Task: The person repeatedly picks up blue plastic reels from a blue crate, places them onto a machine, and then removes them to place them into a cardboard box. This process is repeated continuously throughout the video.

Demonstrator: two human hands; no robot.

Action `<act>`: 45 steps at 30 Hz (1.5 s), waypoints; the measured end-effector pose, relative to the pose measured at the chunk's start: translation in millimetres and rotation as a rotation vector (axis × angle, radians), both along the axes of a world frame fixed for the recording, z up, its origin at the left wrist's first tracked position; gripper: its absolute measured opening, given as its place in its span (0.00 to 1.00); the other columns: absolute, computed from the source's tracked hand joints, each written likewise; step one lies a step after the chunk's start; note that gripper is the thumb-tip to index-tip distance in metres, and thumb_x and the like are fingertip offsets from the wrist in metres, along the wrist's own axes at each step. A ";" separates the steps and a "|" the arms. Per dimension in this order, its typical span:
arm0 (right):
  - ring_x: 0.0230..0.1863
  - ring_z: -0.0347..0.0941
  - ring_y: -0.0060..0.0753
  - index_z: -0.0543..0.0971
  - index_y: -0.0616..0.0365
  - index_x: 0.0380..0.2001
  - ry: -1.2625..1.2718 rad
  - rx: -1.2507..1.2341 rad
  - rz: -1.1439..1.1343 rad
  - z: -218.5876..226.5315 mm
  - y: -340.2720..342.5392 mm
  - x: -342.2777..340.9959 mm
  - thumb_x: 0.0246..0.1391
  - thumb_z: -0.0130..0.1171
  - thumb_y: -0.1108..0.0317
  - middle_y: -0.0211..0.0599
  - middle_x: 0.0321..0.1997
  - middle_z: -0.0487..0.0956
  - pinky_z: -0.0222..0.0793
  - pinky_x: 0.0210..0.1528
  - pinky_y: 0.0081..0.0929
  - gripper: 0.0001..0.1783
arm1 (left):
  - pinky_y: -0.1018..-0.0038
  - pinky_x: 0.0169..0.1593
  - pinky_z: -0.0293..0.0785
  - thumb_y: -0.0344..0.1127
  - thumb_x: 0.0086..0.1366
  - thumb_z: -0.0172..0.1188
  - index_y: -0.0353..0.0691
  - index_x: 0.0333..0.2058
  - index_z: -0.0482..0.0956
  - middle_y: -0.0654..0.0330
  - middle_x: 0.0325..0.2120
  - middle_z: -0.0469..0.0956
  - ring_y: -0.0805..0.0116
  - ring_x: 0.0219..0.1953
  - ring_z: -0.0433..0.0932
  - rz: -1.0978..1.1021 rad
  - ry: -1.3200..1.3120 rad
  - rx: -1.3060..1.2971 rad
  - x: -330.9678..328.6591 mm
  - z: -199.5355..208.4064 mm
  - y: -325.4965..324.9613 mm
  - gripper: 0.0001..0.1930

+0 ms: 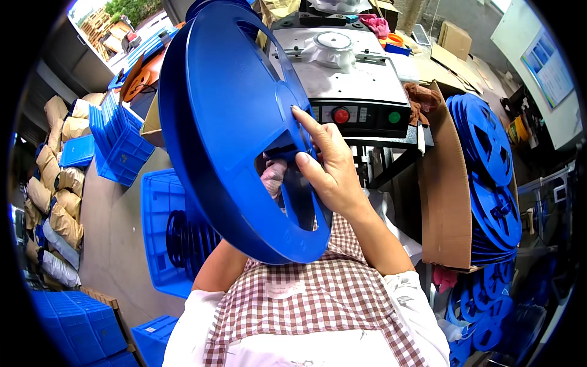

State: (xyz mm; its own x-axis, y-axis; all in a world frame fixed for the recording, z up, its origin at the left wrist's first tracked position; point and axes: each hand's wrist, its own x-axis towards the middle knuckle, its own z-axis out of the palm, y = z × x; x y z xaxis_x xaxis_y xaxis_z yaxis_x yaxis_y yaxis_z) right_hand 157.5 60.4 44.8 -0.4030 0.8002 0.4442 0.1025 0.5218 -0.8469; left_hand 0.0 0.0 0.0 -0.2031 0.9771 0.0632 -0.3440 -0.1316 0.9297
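Note:
A large blue plastic reel (229, 110) with two wide flanges is tilted up in front of my chest. My right hand (335, 168) is closed at its hub, thumb and index finger pressed against the near flange beside a cut-out. Through that cut-out shows part of my left hand (273, 177), in a pale pinkish covering, with curled fingers gripping the reel from behind. The flange hides the rest of the left hand. Behind the reel stands a bench machine (361, 92) with a red and a green button and a round, cloth-wrapped fixture (333, 49) on top.
On the right, a cardboard box (446, 189) holds stacked blue reel flanges (483, 140). A blue crate (160, 226) with dark ring-shaped parts stands at left. Farther left are blue bins (122, 159) and piled brown sacks (64, 214). Blue crates (79, 324) occupy the lower left.

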 end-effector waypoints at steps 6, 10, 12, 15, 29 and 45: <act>0.37 0.63 0.30 0.67 0.46 0.67 -0.013 0.036 -0.004 2.5 1.7 3.7 0.56 0.58 0.50 0.34 0.36 0.65 0.62 0.43 0.26 0.35 | 0.64 0.61 0.73 0.44 0.64 0.64 0.57 0.69 0.52 0.60 0.58 0.68 0.64 0.59 0.70 0.022 -0.042 0.047 8.5 3.7 1.2 0.39; 0.38 0.64 0.31 0.66 0.46 0.67 -0.077 0.019 -0.003 4.1 3.5 6.8 0.57 0.57 0.50 0.36 0.36 0.66 0.63 0.45 0.27 0.35 | 0.64 0.61 0.72 0.42 0.66 0.62 0.56 0.69 0.52 0.60 0.58 0.68 0.64 0.59 0.70 0.012 -0.219 0.063 25.3 17.5 1.2 0.37; 0.38 0.65 0.32 0.66 0.47 0.67 -0.099 0.012 -0.008 2.3 4.5 7.0 0.58 0.57 0.50 0.37 0.36 0.66 0.64 0.46 0.28 0.35 | 0.65 0.61 0.71 0.42 0.66 0.62 0.54 0.69 0.52 0.60 0.58 0.68 0.64 0.59 0.70 0.004 -0.208 0.041 24.2 16.8 1.2 0.37; 0.38 0.66 0.34 0.65 0.47 0.67 -0.122 0.018 -0.014 -1.0 8.4 6.9 0.58 0.56 0.49 0.38 0.36 0.68 0.64 0.47 0.30 0.35 | 0.66 0.62 0.71 0.41 0.67 0.61 0.52 0.69 0.52 0.60 0.57 0.68 0.64 0.59 0.70 0.008 -0.106 0.045 16.4 3.5 5.2 0.36; 0.38 0.66 0.34 0.66 0.46 0.67 -0.147 -0.009 -0.011 0.4 13.9 4.2 0.58 0.55 0.47 0.38 0.35 0.68 0.64 0.46 0.30 0.36 | 0.78 0.58 0.67 0.38 0.70 0.58 0.48 0.71 0.46 0.63 0.55 0.66 0.77 0.48 0.70 0.054 -0.149 0.082 15.8 -12.5 16.9 0.38; 0.51 0.77 0.55 0.62 0.37 0.68 -0.374 0.062 0.007 38.7 65.0 58.6 0.51 0.61 0.45 0.55 0.48 0.79 0.70 0.55 0.37 0.42 | 0.72 0.53 0.78 0.33 0.68 0.57 0.36 0.59 0.70 0.51 0.52 0.75 0.66 0.52 0.78 -0.271 0.280 0.148 -20.8 8.5 73.9 0.21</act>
